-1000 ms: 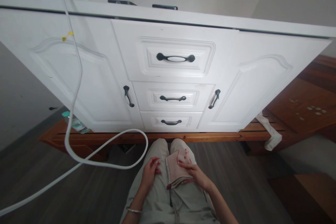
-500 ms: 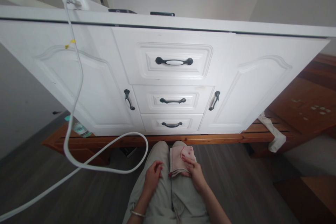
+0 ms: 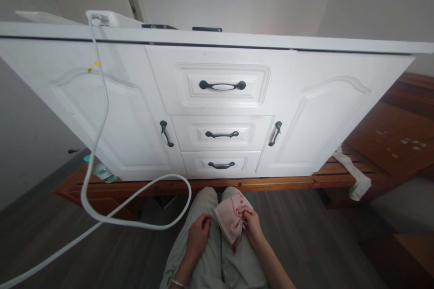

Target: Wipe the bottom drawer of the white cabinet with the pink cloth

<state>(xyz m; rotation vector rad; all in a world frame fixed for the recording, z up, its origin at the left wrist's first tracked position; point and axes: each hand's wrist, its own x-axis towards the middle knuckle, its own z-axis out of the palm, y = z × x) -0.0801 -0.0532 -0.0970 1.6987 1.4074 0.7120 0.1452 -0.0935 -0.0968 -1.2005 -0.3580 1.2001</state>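
Observation:
A small folded pink cloth [image 3: 228, 216] with red markings lies over my thighs, turned at a slant, with a dark red tip at its lower corner. My right hand [image 3: 251, 226] is closed on its right edge, and the fabric bunches up under the fingers. To the left of the cloth, my left hand [image 3: 198, 232] rests on the grey-green trousers [image 3: 190, 262]. Its fingers are curled in and nothing shows in them. The fingertips are close to the cloth's left edge.
Ahead stands a white cabinet [image 3: 285, 76] with dark handles, set on a wooden bench [image 3: 264, 184]. A white cable [image 3: 86, 189] loops down at the left, beside a clear bottle [image 3: 104, 174]. White fabric [image 3: 356, 180] hangs over the bench at the right.
My right hand has gone from lying on the cloth to gripping its edge. The cloth has turned and bunched. My left hand keeps its curled shape, a little lower in view.

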